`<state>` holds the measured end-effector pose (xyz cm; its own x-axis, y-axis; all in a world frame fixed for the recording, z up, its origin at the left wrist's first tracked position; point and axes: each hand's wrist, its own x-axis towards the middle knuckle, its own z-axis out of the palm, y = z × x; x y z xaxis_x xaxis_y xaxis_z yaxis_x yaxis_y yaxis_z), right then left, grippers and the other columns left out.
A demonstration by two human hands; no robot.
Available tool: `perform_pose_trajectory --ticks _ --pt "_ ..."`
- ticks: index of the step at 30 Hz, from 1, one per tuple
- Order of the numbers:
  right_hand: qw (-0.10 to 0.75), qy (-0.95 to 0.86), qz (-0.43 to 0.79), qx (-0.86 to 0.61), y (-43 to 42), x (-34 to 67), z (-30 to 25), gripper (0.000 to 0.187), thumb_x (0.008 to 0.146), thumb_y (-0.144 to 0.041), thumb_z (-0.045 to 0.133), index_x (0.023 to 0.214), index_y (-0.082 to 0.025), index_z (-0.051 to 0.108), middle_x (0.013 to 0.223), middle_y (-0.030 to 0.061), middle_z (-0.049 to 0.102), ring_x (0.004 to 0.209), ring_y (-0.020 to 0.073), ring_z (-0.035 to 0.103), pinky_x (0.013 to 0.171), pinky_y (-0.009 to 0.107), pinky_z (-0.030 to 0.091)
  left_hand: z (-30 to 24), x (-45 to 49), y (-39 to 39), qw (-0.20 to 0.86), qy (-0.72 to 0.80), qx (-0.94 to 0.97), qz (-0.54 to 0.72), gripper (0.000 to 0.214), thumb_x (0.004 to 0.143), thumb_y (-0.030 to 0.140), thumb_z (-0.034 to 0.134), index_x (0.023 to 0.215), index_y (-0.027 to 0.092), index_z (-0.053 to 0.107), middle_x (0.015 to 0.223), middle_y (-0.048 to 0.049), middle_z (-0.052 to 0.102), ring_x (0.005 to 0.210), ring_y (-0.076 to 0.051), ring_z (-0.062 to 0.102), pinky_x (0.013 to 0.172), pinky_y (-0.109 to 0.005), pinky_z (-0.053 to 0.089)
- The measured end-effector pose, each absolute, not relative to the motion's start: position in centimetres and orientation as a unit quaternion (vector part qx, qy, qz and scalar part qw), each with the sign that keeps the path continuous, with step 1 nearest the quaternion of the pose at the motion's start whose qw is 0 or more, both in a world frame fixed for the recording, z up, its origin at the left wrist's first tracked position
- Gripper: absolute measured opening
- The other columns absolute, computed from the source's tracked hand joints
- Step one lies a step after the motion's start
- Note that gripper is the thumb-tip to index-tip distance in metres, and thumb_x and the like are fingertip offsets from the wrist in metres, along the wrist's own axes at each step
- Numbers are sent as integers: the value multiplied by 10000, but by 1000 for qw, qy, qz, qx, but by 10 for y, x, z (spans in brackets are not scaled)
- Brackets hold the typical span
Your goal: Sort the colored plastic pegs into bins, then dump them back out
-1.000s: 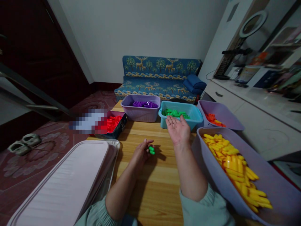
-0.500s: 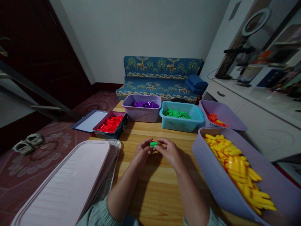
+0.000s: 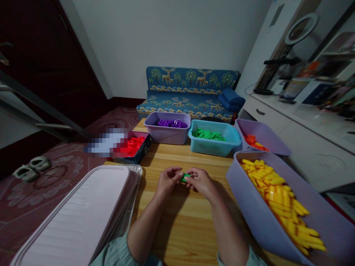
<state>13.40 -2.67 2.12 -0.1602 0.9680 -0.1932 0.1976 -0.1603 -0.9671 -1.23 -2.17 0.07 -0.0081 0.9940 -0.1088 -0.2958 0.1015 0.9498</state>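
The right hand has come back from over the teal bin and meets the left hand just above the table. Both sets of fingertips pinch one small green piece between them at mid-table, so the handling is now two-handed.

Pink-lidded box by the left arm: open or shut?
Shut. The pink lid lies flat across the clear box, covering its top. The left hand and right hand pinch a green piece beside it.
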Motion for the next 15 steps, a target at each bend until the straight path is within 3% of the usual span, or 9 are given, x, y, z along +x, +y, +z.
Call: perform_pose_trajectory --ticks 6,9,12,15 --pt "312 -556 541 -549 -21 160 49 183 678 -262 675 823 -167 620 519 -41 603 407 73 500 379 159 321 -1 -11 -21 569 452 396 561 377 609 443 775 774 116 687 545 -2 627 438 -79 495 448 -197 368" --pt "468 -504 511 -515 -4 169 71 257 644 -316 730 820 -161 626 597 -14 653 498 94 576 457 187 417 -2 -12 -20 572 450 390 565 381 610 442 769 786 115 685 568 -8 637 446 -78 494 449 -197 370" --pt "661 -391 485 -418 10 164 86 363 639 -390 754 896 -175 613 824 25 711 741 130 667 656 237 515 -3 -12 -19 572 453 390 562 376 601 423 777 792 113 686 582 -9 637 452 -75 491 450 -195 370" --pt "690 -327 519 -384 5 145 81 450 632 -416 770 971 -172 604 901 47 709 812 150 676 725 268 528 -4 -13 -20 570 460 392 557 383 607 429 774 806 113 687 592 -6 630 456 -79 493 450 -199 379"
